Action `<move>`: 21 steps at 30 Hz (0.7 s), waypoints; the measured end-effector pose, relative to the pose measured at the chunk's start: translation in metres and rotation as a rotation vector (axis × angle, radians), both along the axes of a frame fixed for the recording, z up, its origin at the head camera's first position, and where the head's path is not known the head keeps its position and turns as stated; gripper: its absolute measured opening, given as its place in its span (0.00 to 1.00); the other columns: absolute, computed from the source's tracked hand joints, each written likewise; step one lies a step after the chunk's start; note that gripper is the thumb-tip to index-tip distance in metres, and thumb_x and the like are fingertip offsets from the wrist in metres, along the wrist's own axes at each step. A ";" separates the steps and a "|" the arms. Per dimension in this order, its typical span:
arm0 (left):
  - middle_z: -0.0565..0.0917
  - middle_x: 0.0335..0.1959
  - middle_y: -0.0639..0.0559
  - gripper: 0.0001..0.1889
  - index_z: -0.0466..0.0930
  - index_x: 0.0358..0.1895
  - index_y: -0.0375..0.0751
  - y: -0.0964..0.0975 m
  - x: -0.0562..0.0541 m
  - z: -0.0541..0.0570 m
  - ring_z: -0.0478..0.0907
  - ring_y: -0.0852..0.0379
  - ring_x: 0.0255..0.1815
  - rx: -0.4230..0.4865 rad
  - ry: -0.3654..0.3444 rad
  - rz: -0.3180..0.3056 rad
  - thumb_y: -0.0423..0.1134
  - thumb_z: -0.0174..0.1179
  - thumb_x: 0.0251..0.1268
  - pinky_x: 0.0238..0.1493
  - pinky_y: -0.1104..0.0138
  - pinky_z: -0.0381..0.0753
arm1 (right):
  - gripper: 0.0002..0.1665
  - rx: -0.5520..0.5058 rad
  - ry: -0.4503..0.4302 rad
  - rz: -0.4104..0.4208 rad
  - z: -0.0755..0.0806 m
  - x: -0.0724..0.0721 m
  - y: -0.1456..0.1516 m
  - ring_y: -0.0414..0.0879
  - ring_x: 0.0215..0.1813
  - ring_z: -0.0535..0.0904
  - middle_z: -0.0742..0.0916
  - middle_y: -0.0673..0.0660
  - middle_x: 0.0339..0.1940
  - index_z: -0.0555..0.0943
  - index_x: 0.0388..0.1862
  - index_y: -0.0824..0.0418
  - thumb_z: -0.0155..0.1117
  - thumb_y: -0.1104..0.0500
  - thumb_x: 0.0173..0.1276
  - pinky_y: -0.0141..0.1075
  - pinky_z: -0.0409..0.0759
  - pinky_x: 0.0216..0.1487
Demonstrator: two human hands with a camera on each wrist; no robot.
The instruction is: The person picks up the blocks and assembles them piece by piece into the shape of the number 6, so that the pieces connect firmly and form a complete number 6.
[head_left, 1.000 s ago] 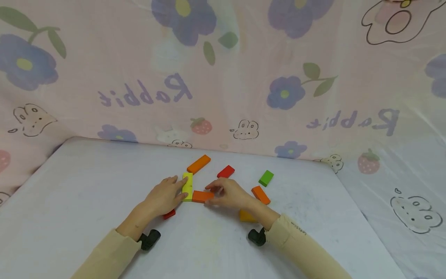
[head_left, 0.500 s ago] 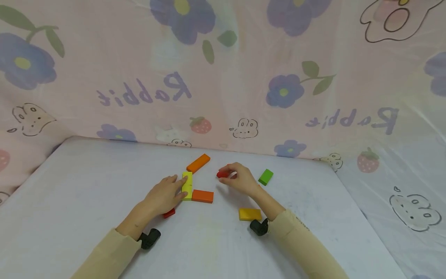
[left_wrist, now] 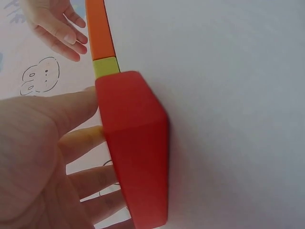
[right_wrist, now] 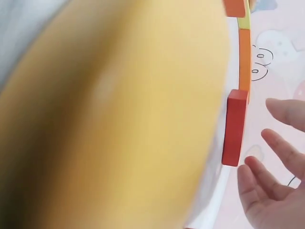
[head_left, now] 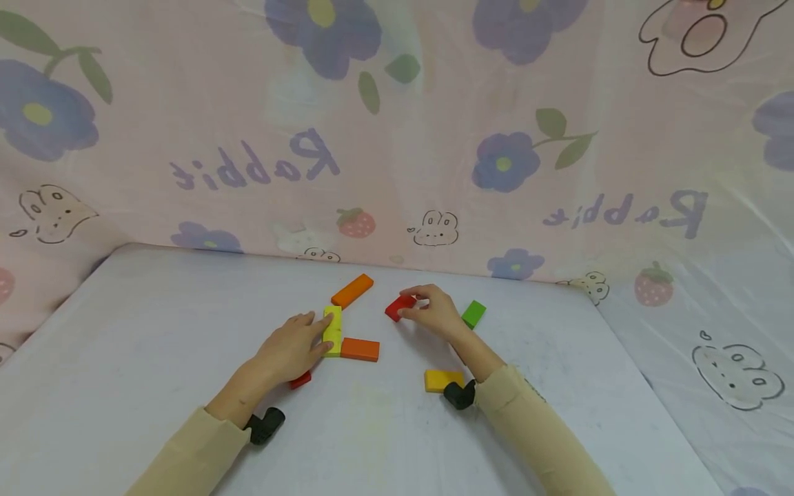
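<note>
My left hand (head_left: 294,348) rests beside the upright-lying yellow block (head_left: 333,331), with index fingertip and thumb touching it. An orange block (head_left: 360,349) lies end-on against that block's near right side. In the left wrist view, a red block (left_wrist: 138,157) looms in front of the left hand's fairly straight fingers. My right hand (head_left: 437,310) is at another red block (head_left: 400,308) farther back, thumb and index finger on either side of its right end. The right wrist view has that hand's fingers (right_wrist: 274,174) spread apart, beside the red block (right_wrist: 234,129).
Behind the yellow block lies a second orange block (head_left: 352,291). A green block (head_left: 474,314) sits right of the right hand, and a golden-yellow block (head_left: 442,381) lies near the right wrist camera (head_left: 460,395). A patterned curtain (head_left: 397,138) borders the white table (head_left: 186,310).
My right hand has left the orange block beside the yellow one and moved back to the far red block, which has shifted slightly. The left hand stays in place.
</note>
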State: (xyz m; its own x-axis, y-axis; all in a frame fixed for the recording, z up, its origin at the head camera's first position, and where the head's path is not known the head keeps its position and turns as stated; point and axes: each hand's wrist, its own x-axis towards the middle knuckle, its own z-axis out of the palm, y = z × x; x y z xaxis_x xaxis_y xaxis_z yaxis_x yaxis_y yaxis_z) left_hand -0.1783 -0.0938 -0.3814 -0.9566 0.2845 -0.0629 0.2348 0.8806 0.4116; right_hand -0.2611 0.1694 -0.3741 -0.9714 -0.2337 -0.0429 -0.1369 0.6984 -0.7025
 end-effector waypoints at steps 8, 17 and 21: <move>0.66 0.67 0.29 0.28 0.66 0.69 0.39 0.000 0.000 -0.001 0.63 0.31 0.68 0.001 0.005 -0.003 0.45 0.57 0.68 0.65 0.40 0.65 | 0.27 0.070 -0.008 0.105 -0.001 -0.005 0.002 0.57 0.63 0.71 0.77 0.61 0.64 0.75 0.64 0.59 0.64 0.61 0.64 0.49 0.74 0.63; 0.66 0.68 0.29 0.29 0.66 0.69 0.40 0.001 -0.003 -0.002 0.62 0.32 0.69 -0.008 0.004 -0.001 0.46 0.57 0.69 0.65 0.40 0.64 | 0.28 0.174 0.008 0.140 -0.003 -0.007 0.001 0.55 0.55 0.73 0.79 0.61 0.60 0.76 0.63 0.59 0.63 0.63 0.62 0.47 0.76 0.59; 0.66 0.68 0.29 0.28 0.66 0.69 0.40 0.000 -0.002 -0.002 0.63 0.32 0.68 -0.012 0.003 -0.002 0.45 0.56 0.69 0.65 0.40 0.64 | 0.26 0.200 0.017 0.124 -0.001 -0.006 0.000 0.54 0.50 0.74 0.81 0.60 0.56 0.78 0.60 0.59 0.65 0.64 0.60 0.45 0.76 0.55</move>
State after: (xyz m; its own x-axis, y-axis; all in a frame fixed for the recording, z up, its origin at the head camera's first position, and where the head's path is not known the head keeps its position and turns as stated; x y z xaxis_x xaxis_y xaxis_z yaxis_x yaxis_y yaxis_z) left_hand -0.1802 -0.0934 -0.3829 -0.9562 0.2857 -0.0638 0.2376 0.8849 0.4006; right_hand -0.2667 0.1693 -0.3748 -0.9369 -0.3393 -0.0842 -0.2406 0.8006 -0.5488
